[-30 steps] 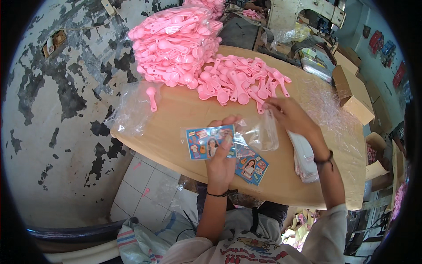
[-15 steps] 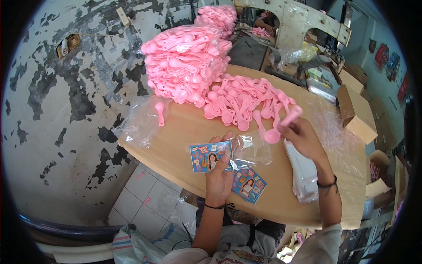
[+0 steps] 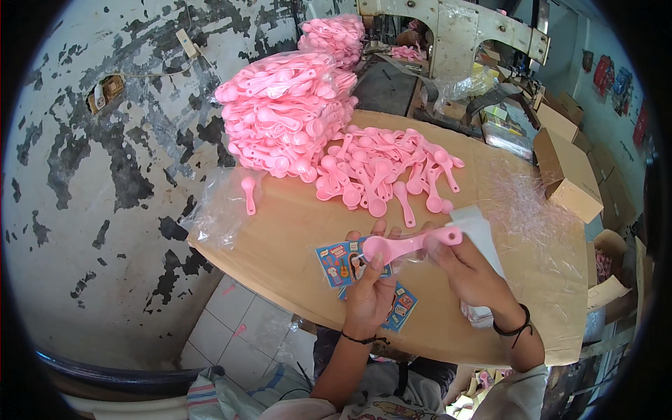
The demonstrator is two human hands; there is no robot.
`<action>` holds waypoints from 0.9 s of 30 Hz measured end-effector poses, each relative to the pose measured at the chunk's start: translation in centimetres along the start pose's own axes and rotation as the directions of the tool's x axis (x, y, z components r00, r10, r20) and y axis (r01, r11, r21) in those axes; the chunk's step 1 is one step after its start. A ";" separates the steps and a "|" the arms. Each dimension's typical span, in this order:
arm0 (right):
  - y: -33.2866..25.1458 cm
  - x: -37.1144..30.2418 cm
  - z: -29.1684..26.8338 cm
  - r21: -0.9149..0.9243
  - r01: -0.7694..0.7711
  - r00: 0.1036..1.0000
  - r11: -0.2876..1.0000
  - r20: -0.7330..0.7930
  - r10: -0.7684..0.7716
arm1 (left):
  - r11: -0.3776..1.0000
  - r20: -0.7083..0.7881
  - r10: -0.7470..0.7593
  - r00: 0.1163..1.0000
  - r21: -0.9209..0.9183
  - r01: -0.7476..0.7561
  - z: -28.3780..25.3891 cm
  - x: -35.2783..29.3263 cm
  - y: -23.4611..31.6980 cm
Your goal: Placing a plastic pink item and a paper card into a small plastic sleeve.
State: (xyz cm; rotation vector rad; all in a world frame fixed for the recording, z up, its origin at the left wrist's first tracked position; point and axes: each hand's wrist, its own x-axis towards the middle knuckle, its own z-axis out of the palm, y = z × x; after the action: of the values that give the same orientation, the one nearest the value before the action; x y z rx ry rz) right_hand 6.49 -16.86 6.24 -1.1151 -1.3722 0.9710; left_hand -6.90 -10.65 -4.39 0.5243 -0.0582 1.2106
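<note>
Gripping one pink spoon, the right hand is now bringing it from the pile onto two printed cards lying under the left hand's flat, open fingers.

1. The left hand is bare, with a thin black band around its wrist.
2. The right hand is bare, with a dark looped cord bracelet.
3. Both forearms are uncovered.

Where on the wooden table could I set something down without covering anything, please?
Bare wood lies between the lone pink spoon on clear plastic and the left hand, along the table's near left edge. The far side is crowded: the stacked bagged spoons and the loose spoon pile. Clear bags cover the right.
</note>
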 end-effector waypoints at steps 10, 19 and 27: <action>-5.9 1.3 -0.4 -0.710 0.153 0.962 0.688 -0.054 -0.269 | 0.823 -0.079 -0.196 0.977 -0.556 0.120 0.1 0.8 0.3; -2.7 3.8 -3.3 -0.827 -0.004 0.960 0.562 -0.161 -0.229 | 0.140 0.327 -0.254 0.910 0.944 -0.300 4.2 7.2 2.1; 0.3 4.7 -8.7 -0.488 0.162 0.839 0.858 -0.389 -0.380 | 0.455 0.257 -0.672 0.694 0.883 0.115 4.2 12.2 0.9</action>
State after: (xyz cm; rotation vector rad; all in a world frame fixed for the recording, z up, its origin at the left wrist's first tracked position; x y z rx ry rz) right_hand 15.16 -12.47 7.89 -1.3286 -1.3163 0.1382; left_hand -2.25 -1.49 3.52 1.6698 0.1311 0.4365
